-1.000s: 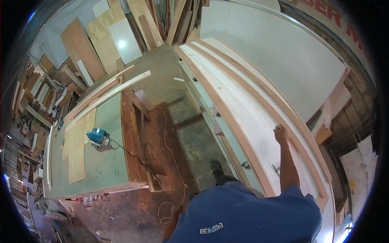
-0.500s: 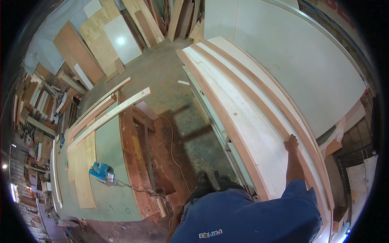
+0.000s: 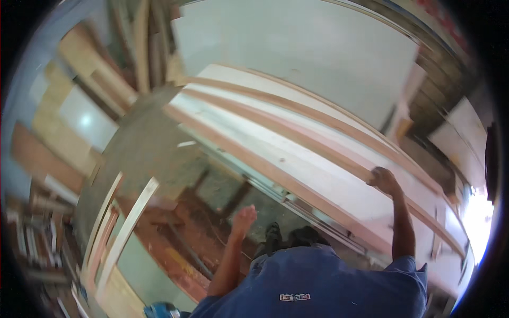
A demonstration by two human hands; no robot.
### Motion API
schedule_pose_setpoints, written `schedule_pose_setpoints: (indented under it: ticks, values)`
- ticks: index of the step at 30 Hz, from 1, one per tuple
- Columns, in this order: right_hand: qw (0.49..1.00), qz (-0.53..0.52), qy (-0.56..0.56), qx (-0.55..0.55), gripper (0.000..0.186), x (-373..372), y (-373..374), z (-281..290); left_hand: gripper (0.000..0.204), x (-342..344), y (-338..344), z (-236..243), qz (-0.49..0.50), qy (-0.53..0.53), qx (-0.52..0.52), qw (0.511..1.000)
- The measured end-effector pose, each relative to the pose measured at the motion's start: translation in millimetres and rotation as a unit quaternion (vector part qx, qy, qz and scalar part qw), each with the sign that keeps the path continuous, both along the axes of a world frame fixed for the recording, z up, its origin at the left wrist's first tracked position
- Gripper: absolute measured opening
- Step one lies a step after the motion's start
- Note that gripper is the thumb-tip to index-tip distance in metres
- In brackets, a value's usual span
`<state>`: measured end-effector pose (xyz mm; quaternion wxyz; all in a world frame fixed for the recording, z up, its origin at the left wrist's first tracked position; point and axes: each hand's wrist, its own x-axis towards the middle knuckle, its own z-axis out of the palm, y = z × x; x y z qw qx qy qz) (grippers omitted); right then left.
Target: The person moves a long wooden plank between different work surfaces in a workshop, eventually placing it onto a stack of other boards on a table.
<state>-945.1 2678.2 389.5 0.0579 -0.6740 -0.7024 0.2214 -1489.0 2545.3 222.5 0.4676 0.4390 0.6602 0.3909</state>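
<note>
My right hand [image 3: 384, 179] is closed on a long brown wooden strip [image 3: 318, 153], one of several lying lengthwise over pale boards [image 3: 339, 196] on a long stack to my right. My left hand [image 3: 244, 218] is raised over the gap between that stack and the worktable at left, touching nothing that I can make out; its fingers are smeared by motion. On the worktable [image 3: 135, 267] lie long timber battens [image 3: 130, 228], and a blue power tool [image 3: 161, 310] shows at the lower edge.
Large grey sheets [image 3: 297, 42] stand behind the stack. Leaning plywood panels [image 3: 47, 153] and offcuts line the left wall. The concrete floor [image 3: 122, 148] shows beyond the worktable, and my shoes [image 3: 273, 233] are below me. Bright light enters at far right.
My view has swung round toward the stack, so it lies more crosswise. My left hand has risen from low beside my body. My right hand has moved onto the strip and closed round it.
</note>
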Motion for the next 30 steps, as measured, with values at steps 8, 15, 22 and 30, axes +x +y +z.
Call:
schedule_pose_setpoints:
  ticks: [8, 15, 22, 30]
  values:
    - [0.999, -0.026, 0.025, 0.007, 0.049, -55.6, -156.7, 18.9, 0.059, 162.8, 96.7, 92.1, -0.098, -0.577, -0.205, 0.785]
    - [0.979, -0.152, 0.077, 0.110, 0.044, -44.1, -286.9, 6.6, 0.061, 278.9, 30.7, 96.4, -0.112, -0.510, -0.254, 0.814]
    - [0.926, -0.275, 0.015, 0.257, 0.048, 80.6, -470.3, 23.3, 0.048, 428.1, -85.2, 136.2, -0.200, -0.504, -0.233, 0.808]
    - [0.508, -0.683, -0.211, 0.481, 0.048, 177.3, -739.3, 7.4, 0.039, 601.9, -198.6, 184.5, -0.263, -0.498, -0.172, 0.808]
